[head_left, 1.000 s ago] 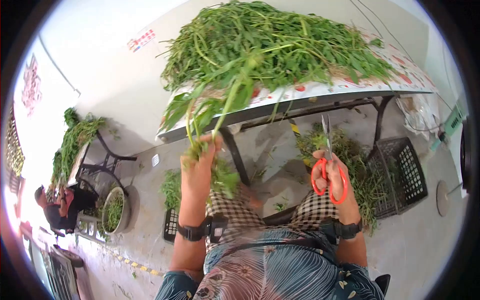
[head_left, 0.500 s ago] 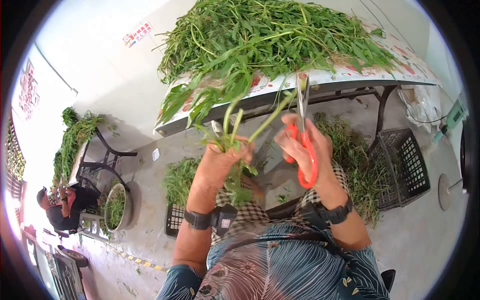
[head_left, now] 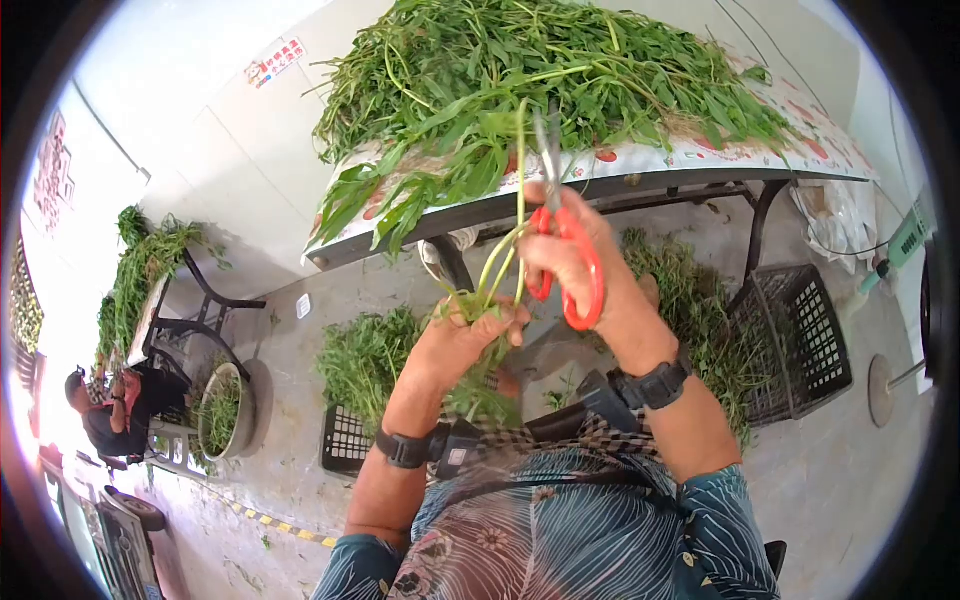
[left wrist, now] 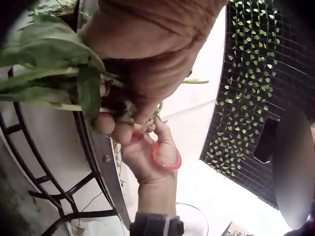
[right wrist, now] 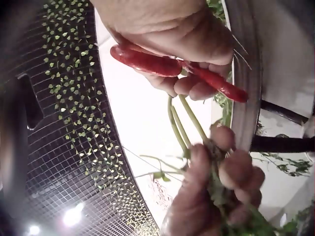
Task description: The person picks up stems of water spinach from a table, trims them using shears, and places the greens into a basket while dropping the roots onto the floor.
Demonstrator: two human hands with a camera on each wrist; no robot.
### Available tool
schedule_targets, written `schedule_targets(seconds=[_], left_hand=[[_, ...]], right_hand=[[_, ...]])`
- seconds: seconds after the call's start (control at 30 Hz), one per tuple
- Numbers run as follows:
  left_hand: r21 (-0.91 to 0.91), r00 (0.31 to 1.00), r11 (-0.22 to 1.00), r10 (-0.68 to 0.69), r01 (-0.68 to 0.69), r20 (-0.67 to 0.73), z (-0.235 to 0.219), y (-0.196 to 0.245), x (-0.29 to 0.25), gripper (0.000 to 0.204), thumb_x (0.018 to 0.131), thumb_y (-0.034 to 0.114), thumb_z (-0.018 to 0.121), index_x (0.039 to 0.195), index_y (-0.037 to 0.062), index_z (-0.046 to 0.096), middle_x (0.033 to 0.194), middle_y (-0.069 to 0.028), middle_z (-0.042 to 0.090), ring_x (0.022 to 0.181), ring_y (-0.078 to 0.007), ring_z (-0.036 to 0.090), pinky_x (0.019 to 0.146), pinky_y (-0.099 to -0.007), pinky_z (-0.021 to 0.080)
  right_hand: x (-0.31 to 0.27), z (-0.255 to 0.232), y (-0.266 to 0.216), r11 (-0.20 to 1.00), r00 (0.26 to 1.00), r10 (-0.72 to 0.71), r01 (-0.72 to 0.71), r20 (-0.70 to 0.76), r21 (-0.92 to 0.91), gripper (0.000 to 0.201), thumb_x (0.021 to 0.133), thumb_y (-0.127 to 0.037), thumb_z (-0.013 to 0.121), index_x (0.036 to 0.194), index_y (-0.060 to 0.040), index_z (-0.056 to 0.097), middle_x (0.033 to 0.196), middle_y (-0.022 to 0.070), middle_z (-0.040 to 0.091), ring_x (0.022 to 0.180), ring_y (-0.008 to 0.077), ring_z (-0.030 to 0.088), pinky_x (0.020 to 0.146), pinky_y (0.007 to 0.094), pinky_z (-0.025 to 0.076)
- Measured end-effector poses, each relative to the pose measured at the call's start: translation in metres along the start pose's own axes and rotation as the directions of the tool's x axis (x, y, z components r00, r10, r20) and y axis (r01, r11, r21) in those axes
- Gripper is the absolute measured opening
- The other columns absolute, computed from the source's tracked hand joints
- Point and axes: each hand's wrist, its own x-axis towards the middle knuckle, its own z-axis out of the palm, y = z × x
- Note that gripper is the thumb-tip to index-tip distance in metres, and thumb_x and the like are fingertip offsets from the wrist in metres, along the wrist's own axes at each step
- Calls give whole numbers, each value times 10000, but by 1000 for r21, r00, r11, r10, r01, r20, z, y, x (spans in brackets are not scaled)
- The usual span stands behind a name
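The left hand (head_left: 455,345) pinches a small bunch of green stems (head_left: 492,272), their leafy part hanging below the fist. Just above it and to the right, the right hand (head_left: 580,255) holds red-handled scissors (head_left: 585,285), blades pointing up toward the table. One long stem rises beside the right fingers. In the right wrist view, the stems (right wrist: 194,118) run from the left hand (right wrist: 216,182) up to the right hand's fingers, which also hold the red handles (right wrist: 152,63). The left wrist view shows leaves (left wrist: 44,44) beside the left hand (left wrist: 147,59).
A large heap of greens (head_left: 520,80) covers the table (head_left: 700,160). Below are greens over a black crate (head_left: 345,440) at left and a black crate (head_left: 800,345) at right with greens beside it. Another person (head_left: 115,415) sits far left near a round tub (head_left: 240,430).
The right hand with the scissors has moved left and up, close to the stems. The left hand first moved right toward it, then slightly down.
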Motion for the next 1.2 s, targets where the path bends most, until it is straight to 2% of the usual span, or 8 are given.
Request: schedule_targets(seconds=[0.23,0.4,0.57,0.7,0.8,0.9,1.1,1.2], left_hand=[[-158,994,985,53,-67,-92,-13,-14,8,225,913,187,530,967,-20,600,750,-53,609,643,-127,571,619,-271,494],[-537,988,844,-71,-13,-135,-35,-21,36,199,922,179,505,955,-1,584,716,-46,579,562,-142,559,526,-297,509],[-563,984,826,-94,-7,-150,-49,-24,39,219,927,178,492,1055,6,534,781,-67,600,605,-150,549,552,-307,499],[-563,978,827,-120,4,-170,-60,-25,39,209,915,188,528,1050,30,552,808,-51,608,630,-152,566,571,-305,500],[-563,979,825,-81,-39,-187,-63,-19,37,192,907,186,546,1026,35,566,822,-45,598,655,-151,566,577,-300,504],[-527,980,848,-55,-56,-192,-69,-18,38,199,900,189,562,1032,41,575,856,-40,584,704,-155,569,610,-309,515],[-510,988,856,-1,-80,-156,-71,-8,33,214,893,197,571,1060,64,569,872,-24,588,837,-181,578,731,-366,519],[-510,995,857,36,-76,-88,-80,-13,37,215,895,197,566,1077,83,560,884,-24,591,849,-193,578,794,-372,504]], right_hand=[[54,-13,-23,987,990,-140,140,6,-80,364,795,-90,608,1112,3,454,737,60,547,535,122,521,451,247,423],[59,-19,-25,983,999,42,-42,-5,-179,369,892,-372,545,1050,-44,485,851,76,567,634,113,544,536,256,461],[12,-42,-17,963,960,172,-116,220,-244,597,893,-502,495,1230,-12,439,894,79,568,577,102,489,523,237,419],[-9,-49,-16,849,916,310,-145,257,-508,526,882,-344,592,1278,-33,439,913,73,584,638,91,477,588,238,431],[-9,-46,-9,783,907,257,7,334,-622,475,879,-285,603,1255,-31,464,918,62,588,740,107,516,688,264,456],[-10,-36,-8,761,894,286,6,344,-648,449,888,-283,591,1230,-15,479,901,52,580,810,122,520,762,276,449],[-7,-31,-3,636,883,248,162,399,-755,415,911,-296,544,1223,-25,508,848,42,565,725,126,489,684,263,441],[-4,-33,-1,705,873,280,96,400,-703,386,913,-255,535,1216,-19,506,862,58,570,752,138,501,702,273,445]])
